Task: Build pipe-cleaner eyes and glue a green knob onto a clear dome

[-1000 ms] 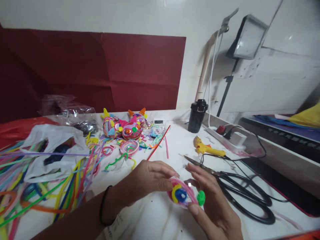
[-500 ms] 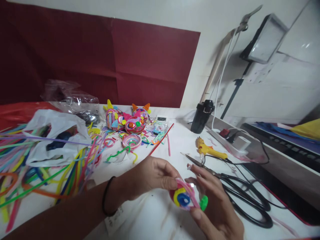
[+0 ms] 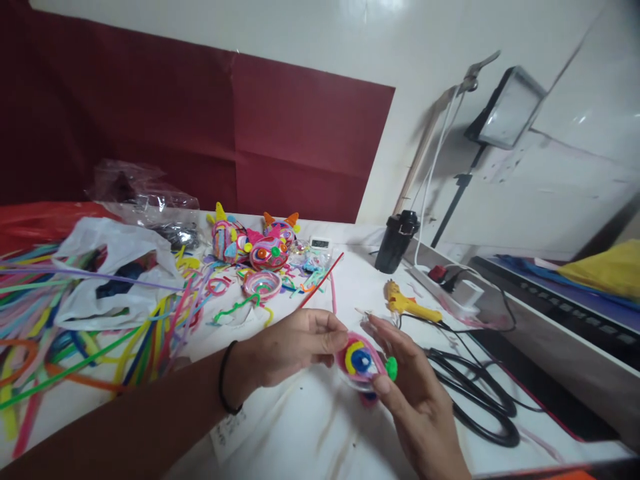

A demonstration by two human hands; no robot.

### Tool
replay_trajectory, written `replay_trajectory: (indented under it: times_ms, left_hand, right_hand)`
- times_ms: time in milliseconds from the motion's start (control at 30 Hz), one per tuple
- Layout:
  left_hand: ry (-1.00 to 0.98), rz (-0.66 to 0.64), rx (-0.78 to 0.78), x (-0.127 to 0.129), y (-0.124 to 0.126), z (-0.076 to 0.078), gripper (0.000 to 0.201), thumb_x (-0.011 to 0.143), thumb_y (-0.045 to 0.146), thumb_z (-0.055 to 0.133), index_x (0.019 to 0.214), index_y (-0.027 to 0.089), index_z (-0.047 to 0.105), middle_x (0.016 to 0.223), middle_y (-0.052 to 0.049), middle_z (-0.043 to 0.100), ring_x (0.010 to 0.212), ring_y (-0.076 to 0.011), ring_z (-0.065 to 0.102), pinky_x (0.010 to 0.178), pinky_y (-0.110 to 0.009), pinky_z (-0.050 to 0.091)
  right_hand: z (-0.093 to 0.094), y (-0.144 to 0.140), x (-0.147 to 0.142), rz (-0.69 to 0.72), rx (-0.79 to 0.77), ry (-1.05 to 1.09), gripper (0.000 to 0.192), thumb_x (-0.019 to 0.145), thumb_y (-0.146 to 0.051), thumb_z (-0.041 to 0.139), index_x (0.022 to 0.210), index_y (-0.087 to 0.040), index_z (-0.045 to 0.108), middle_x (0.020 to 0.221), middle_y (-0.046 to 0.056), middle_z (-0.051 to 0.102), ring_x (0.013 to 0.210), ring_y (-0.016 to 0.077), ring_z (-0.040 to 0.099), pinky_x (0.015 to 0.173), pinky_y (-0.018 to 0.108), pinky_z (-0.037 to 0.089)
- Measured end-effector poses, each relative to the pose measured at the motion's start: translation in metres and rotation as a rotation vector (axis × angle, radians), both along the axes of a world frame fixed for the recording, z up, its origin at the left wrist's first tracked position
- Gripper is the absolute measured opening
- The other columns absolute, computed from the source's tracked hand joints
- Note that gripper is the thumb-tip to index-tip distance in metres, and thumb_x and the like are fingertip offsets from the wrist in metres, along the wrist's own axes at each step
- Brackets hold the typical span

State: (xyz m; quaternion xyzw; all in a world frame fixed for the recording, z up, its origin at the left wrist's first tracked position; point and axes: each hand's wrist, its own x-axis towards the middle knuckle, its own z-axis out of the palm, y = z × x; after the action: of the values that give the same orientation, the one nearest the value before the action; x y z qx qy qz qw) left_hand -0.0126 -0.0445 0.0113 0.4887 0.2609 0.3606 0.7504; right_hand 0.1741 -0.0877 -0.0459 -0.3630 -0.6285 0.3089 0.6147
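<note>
A person holds a small round craft piece (image 3: 361,362), coiled from fuzzy wire in pink, yellow and blue rings, above a white table (image 3: 310,433). It sits between both hands, which are touching it. The left hand (image 3: 295,347) reaches in from the left, with its fingertips pinching the piece's left edge. The right hand (image 3: 415,400) comes up from below and to the right, with its fingers curled behind the piece and the thumb pressed against its lower right rim. A small green ball (image 3: 391,368) sits just beside that thumb, at the right edge of the piece. The piece is a flattened disc with no clear long axis; its coiled face points up and back toward the camera, tilted slightly left. Both hands are equally near, each grasping it. Beyond the right hand lie scissors (image 3: 450,380) and a yellow glue gun (image 3: 407,305). Beyond the left hand are finished craft pieces (image 3: 255,247), with loose fuzzy wires (image 3: 75,333) farther left.
</note>
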Motion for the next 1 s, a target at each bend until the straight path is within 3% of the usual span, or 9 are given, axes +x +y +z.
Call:
replay_trajectory:
  times_ms: [200, 467, 733, 867, 1000]
  left_hand:
    - [0.048, 0.037, -0.02, -0.005, -0.002, 0.002, 0.029, 0.073, 0.036, 0.079, 0.083, 0.014, 0.064, 0.08, -0.002, 0.063, 0.067, -0.0097, 0.058, 0.05, -0.017, 0.039]
    - [-0.079, 0.054, -0.018, 0.001, -0.002, 0.01, 0.02, 0.082, 0.029, 0.071, 0.091, 0.013, 0.064, 0.09, -0.005, 0.066, 0.075, -0.0129, 0.064, 0.058, -0.021, 0.053]
    - [-0.127, 0.129, 0.008, 0.016, 0.005, 0.016, 0.015, 0.088, 0.024, 0.064, 0.096, 0.012, 0.063, 0.092, -0.006, 0.065, 0.077, -0.0136, 0.065, 0.066, -0.025, 0.057]
    - [-0.133, 0.228, -0.024, 0.022, 0.009, 0.018, 0.018, 0.089, 0.018, 0.06, 0.107, 0.017, 0.055, 0.09, -0.003, 0.064, 0.073, -0.0131, 0.066, 0.064, -0.027, 0.059]
    - [-0.106, 0.212, 0.02, 0.024, 0.013, 0.021, 0.023, 0.091, 0.018, 0.056, 0.113, 0.021, 0.05, 0.086, 0.0, 0.062, 0.07, -0.0117, 0.065, 0.063, -0.025, 0.058]
  right_hand:
    - [0.001, 0.01, 0.002, 0.084, -0.068, 0.034, 0.041, 0.086, -0.035, 0.065, 0.126, -0.037, 0.055, 0.143, 0.006, 0.048, 0.135, 0.0264, 0.04, 0.102, 0.042, 0.044]
    - [0.02, 0.024, 0.0, 0.118, -0.03, 0.039, 0.037, 0.084, -0.035, 0.066, 0.121, -0.032, 0.058, 0.135, 0.007, 0.054, 0.132, 0.0244, 0.044, 0.109, 0.045, 0.036]
    - [0.024, 0.035, 0.002, 0.057, -0.032, 0.049, 0.04, 0.082, -0.041, 0.067, 0.119, -0.027, 0.059, 0.129, 0.008, 0.058, 0.122, 0.0259, 0.053, 0.101, 0.044, 0.044]
    - [0.025, 0.04, 0.002, 0.028, -0.04, 0.036, 0.04, 0.083, -0.04, 0.067, 0.119, -0.027, 0.058, 0.126, 0.008, 0.059, 0.121, 0.0252, 0.054, 0.098, 0.042, 0.045]
    - [0.028, 0.046, 0.001, 0.002, -0.007, 0.031, 0.04, 0.083, -0.041, 0.067, 0.119, -0.027, 0.057, 0.127, 0.007, 0.058, 0.123, 0.0237, 0.052, 0.099, 0.039, 0.045]
